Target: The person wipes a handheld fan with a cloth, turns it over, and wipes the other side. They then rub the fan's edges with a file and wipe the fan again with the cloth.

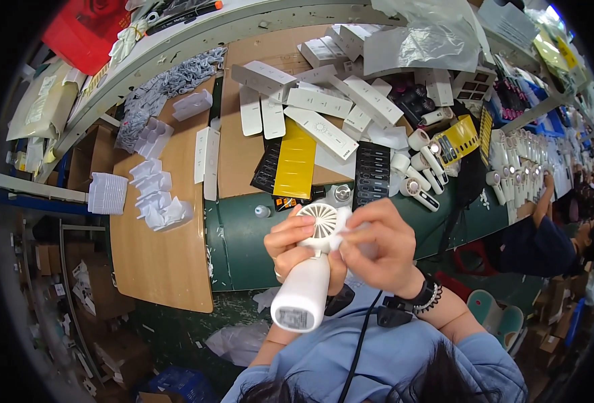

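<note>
A white handheld fan (308,289) is held in front of me, its round slotted head up and its thick handle slanting toward me. My left hand (289,242) is closed around the fan's neck and head, fingers on the rim. Against the right side of the head, my right hand (381,250) pinches a white piece that looks like cloth (367,247); the fingers partly hide it. A grey label (293,318) is on the handle's end. Just beyond the fan stand a clear pump bottle (341,194) and a small white-capped bottle (263,211).
White boxes (320,131) lie piled at the back, with yellow sticker sheets (295,158) and black sheets (372,171) before them. More fans (418,185) lie to the right. White box inserts (159,195) sit on the left board. A co-worker (539,235) is at far right.
</note>
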`<move>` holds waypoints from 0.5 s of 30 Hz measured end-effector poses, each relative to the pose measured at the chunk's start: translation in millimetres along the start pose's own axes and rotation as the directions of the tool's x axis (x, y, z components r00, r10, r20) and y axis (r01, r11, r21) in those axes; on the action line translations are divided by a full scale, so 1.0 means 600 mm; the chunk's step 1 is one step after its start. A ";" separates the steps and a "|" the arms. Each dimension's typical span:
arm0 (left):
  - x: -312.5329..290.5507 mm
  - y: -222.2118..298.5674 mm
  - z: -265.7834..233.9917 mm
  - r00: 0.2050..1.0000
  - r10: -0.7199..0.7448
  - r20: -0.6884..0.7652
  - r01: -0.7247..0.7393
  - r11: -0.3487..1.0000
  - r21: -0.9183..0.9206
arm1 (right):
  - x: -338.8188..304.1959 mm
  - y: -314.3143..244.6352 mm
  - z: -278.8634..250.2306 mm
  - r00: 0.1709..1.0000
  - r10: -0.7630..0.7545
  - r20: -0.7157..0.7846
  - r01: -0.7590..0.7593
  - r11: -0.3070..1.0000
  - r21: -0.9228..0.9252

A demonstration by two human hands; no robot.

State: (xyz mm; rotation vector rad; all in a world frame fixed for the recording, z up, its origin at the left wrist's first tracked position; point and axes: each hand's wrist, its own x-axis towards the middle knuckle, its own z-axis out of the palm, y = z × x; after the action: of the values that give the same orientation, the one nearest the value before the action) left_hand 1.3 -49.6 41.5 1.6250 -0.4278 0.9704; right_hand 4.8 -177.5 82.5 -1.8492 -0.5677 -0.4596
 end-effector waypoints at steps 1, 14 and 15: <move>-0.004 0.000 0.001 1.000 -0.020 0.010 0.020 1.000 -0.013 | -0.001 0.010 0.001 1.000 0.001 -0.001 -0.001 1.000 -0.002; 0.016 0.002 0.006 0.905 -0.421 -0.070 0.256 0.666 -0.701 | -0.008 0.022 -0.005 0.953 0.289 -0.093 -0.213 0.855 0.473; 0.017 0.002 0.005 0.901 -0.429 -0.056 0.258 0.637 -0.726 | -0.007 0.019 -0.006 0.959 0.266 -0.097 -0.197 0.871 0.450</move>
State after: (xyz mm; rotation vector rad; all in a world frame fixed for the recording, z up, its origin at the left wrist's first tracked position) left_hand 7.5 -50.3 49.9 0.8232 -0.2604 0.5659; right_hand 7.8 -185.0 72.8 -1.4100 -0.3024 -0.2818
